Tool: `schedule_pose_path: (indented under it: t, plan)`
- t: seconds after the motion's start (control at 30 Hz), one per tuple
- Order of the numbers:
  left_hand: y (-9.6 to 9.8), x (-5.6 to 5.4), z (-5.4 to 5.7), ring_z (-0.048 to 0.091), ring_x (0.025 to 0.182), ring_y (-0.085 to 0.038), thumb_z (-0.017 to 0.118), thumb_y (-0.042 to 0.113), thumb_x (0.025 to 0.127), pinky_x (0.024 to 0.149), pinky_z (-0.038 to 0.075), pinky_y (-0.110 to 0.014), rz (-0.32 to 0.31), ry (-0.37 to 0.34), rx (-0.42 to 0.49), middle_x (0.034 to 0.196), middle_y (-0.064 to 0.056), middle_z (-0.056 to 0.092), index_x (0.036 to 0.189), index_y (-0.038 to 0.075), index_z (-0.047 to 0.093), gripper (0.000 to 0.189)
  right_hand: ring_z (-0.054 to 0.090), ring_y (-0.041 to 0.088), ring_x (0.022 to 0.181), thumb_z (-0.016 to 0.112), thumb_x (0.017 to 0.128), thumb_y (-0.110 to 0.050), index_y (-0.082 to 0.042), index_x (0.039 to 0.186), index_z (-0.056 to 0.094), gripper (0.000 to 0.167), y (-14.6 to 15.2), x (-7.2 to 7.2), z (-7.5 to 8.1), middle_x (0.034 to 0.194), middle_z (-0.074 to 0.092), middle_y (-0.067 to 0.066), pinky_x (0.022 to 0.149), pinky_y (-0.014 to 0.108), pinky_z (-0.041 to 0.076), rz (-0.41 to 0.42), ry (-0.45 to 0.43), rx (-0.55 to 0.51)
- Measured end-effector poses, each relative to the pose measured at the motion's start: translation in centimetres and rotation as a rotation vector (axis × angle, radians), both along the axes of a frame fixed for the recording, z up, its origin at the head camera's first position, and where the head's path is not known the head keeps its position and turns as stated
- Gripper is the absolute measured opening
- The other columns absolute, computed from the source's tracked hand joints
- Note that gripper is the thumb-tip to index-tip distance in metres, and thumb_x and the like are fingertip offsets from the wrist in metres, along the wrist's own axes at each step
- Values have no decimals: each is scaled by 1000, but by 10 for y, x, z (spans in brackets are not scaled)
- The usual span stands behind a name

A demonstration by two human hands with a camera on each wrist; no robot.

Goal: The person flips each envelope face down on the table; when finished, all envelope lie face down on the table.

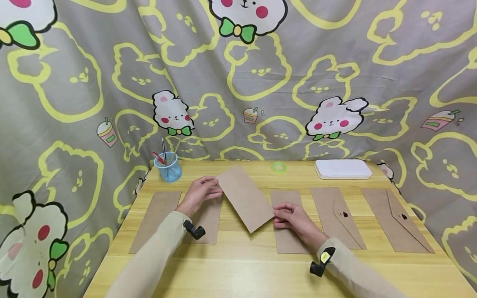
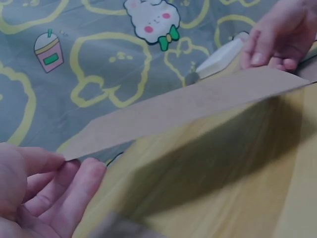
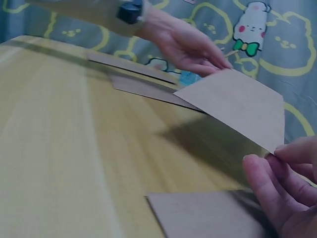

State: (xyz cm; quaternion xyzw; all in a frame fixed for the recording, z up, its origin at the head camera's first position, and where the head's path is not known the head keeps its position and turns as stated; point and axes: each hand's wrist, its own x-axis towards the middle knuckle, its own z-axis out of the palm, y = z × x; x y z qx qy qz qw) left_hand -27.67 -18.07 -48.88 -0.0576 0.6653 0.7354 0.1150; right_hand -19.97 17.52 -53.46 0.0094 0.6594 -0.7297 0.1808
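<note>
A brown kraft envelope (image 1: 246, 198), its plain side up, is held tilted above the table between both hands. My left hand (image 1: 199, 193) pinches its upper left corner. At the lower right corner, my right hand (image 1: 298, 221) pinches it between thumb and fingers. In the left wrist view the raised envelope (image 2: 198, 101) casts a shadow on the wood below. The right wrist view shows the same envelope (image 3: 242, 104) spanning from one hand to the other. Under the left hand lies one plain envelope (image 1: 206, 223), and under the right hand another plain envelope (image 1: 287, 242).
A further plain envelope (image 1: 154, 219) lies at the left of the wooden table (image 1: 238, 273). On the right are two envelopes (image 1: 331, 211) (image 1: 387, 215) with flaps showing. Behind stand a blue pen cup (image 1: 171, 171), a green tape roll (image 1: 278, 167) and a white case (image 1: 343, 169).
</note>
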Motion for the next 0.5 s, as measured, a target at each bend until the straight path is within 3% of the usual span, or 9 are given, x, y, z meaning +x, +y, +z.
schedule_pose_path:
  t: [0.23, 0.5]
  plan:
    - [7, -14, 2, 77, 95, -18, 65, 12, 109, 93, 70, -34, -45, -28, -69, 134, -19, 66, 151, -4, 55, 46, 73, 13, 79, 68, 106, -5, 13, 130, 58, 31, -10, 12, 4, 95, 76, 6, 74, 29, 71, 45, 1, 44]
    - [14, -27, 3, 75, 84, -14, 66, 10, 108, 85, 71, -32, -76, -45, -158, 122, -14, 70, 150, -2, 59, 44, 73, 15, 77, 69, 106, -9, 10, 128, 60, 31, -19, 26, 9, 98, 76, 13, 70, 32, 72, 120, 6, 99]
